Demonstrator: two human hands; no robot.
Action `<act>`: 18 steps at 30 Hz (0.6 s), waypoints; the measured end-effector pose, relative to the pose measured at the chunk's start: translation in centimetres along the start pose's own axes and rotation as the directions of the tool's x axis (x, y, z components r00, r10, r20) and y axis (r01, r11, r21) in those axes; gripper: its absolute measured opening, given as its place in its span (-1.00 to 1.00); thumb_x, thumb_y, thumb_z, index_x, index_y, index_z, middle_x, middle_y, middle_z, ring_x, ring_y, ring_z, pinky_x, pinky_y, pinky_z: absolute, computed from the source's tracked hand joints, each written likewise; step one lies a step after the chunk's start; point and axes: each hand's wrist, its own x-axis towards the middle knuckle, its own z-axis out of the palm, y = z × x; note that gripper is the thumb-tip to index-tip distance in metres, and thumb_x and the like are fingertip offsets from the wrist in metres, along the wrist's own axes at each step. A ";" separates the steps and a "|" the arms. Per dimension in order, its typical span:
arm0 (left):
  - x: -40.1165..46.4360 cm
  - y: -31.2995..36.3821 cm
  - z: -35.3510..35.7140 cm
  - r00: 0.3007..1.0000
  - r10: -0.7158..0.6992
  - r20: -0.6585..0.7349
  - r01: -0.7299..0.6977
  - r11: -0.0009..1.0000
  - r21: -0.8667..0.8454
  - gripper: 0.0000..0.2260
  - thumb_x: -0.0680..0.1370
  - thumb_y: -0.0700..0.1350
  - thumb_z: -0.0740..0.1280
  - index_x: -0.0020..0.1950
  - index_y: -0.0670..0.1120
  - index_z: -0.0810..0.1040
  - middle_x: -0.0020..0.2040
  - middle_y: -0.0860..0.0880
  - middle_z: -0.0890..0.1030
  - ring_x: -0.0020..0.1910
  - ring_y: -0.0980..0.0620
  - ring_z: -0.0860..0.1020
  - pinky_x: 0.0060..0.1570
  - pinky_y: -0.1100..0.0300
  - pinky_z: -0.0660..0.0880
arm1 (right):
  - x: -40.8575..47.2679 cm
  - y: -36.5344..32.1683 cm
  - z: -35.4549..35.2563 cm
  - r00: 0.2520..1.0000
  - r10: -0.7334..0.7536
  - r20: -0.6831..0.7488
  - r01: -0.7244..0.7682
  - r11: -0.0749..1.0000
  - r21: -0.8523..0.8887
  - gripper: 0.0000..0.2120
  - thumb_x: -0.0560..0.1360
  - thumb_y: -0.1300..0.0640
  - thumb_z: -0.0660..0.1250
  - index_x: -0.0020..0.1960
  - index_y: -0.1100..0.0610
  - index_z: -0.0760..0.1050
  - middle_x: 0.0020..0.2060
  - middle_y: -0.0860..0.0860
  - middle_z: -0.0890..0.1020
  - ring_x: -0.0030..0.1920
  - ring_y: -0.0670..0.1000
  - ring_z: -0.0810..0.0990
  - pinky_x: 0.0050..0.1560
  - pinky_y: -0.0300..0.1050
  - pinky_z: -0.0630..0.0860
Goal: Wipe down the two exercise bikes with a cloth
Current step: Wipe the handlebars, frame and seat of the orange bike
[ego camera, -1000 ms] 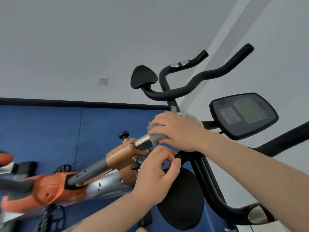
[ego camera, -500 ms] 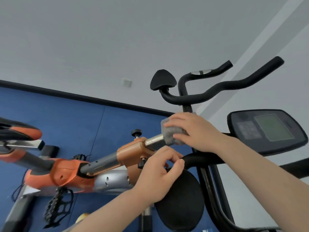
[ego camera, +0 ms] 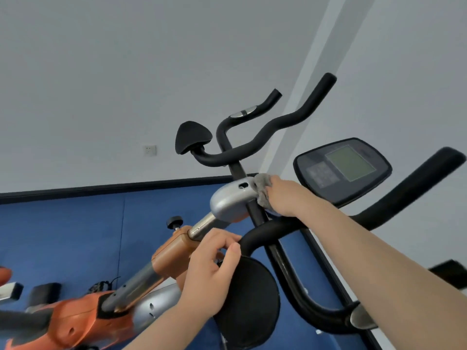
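An orange and silver exercise bike (ego camera: pixel 174 256) fills the view, its black handlebars (ego camera: pixel 273 130) rising at centre. My right hand (ego camera: pixel 283 198) grips a grey cloth (ego camera: pixel 262 190) and holds it against the right end of the silver housing (ego camera: pixel 227 200) at the handlebar stem. My left hand (ego camera: pixel 212 271) is lower, with fingers curled around the orange clamp block and thumb near the black handlebar bend. A black console (ego camera: pixel 343 170) with a greenish screen sits to the right of the cloth.
A round black pad (ego camera: pixel 252 304) hangs below my left hand. A black knob (ego camera: pixel 174 221) sticks up from the orange block. Blue floor mats (ego camera: pixel 75 236) lie beneath, and a white wall with a socket (ego camera: pixel 150 150) stands behind.
My right hand has slid the cloth up from the chrome tube to the far end of the silver housing. The view has tilted and shifted. My left hand stays on the orange block.
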 end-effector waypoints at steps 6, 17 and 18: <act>0.3 0.1 -0.1 1.000 0.002 0.023 -0.002 1.000 -0.010 -0.80 0.51 0.09 0.20 -0.26 0.08 0.49 -0.05 0.14 0.59 0.05 0.08 0.55 -0.09 0.27 0.43 | -1.4 -0.3 -0.8 0.998 -0.053 0.045 0.049 0.995 0.088 -0.55 0.69 0.10 -0.03 0.55 0.16 0.07 0.32 0.19 0.45 0.02 0.08 0.46 -0.04 -0.10 0.33; 0.3 0.1 -0.2 0.998 0.020 0.055 -0.019 1.000 -0.023 -0.82 0.53 0.06 0.21 -0.26 0.11 0.48 -0.07 0.13 0.55 0.05 0.06 0.54 -0.10 0.38 0.38 | -0.9 -1.5 0.3 0.949 -0.223 -0.221 0.239 0.970 0.046 -0.50 0.66 -0.04 0.04 0.57 -0.13 0.00 0.47 -0.04 0.30 0.34 0.05 0.40 0.25 0.02 0.42; 0.3 0.1 -0.2 0.998 0.016 0.059 -0.015 1.000 -0.022 -0.82 0.53 0.07 0.21 -0.25 0.11 0.49 -0.07 0.13 0.55 0.04 0.05 0.54 -0.10 0.39 0.38 | -1.2 -2.0 0.7 0.923 -0.291 -0.250 0.291 0.956 -0.041 -0.49 0.65 -0.04 0.07 0.56 -0.15 0.02 0.46 -0.06 0.30 0.35 0.04 0.38 0.24 0.01 0.41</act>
